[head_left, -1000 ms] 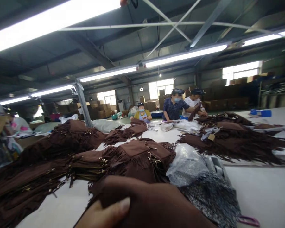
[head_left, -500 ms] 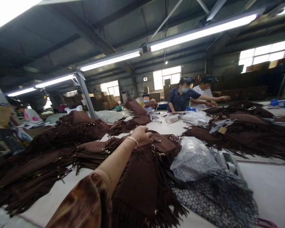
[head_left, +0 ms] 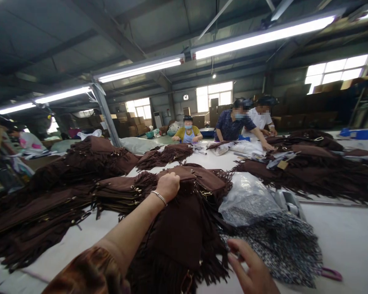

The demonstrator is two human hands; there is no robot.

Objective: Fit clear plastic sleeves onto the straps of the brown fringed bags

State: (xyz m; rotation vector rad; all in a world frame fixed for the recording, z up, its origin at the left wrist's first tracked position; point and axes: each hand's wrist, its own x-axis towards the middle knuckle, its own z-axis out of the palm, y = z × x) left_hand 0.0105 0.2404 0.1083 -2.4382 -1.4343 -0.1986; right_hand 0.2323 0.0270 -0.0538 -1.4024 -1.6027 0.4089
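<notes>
My left hand (head_left: 168,186) is closed over the top of a dark brown fringed bag (head_left: 178,232), its fingers curled onto the cloth and partly hidden. This bag lies nearest me, with fringe hanging down its sides and a gold ring at its lower end. Beneath and behind it, more brown bags (head_left: 208,179) with gold clasps are heaped. At the bottom edge, my right hand (head_left: 253,267) is open beside the fringe, thumb and fingers apart and holding nothing.
Stacked brown bags (head_left: 119,192) fill the left side. To the right lie clear plastic (head_left: 245,200), a black-and-white woven cloth (head_left: 272,245), a grey tape dispenser (head_left: 290,202) and a purple-handled tool (head_left: 331,273). Co-workers (head_left: 233,124) stand across the white table (head_left: 340,237).
My left hand has drawn back slightly toward me and to the left. My right hand has come into view at the bottom. Across the table, a co-worker's outstretched arm has lowered onto the bags.
</notes>
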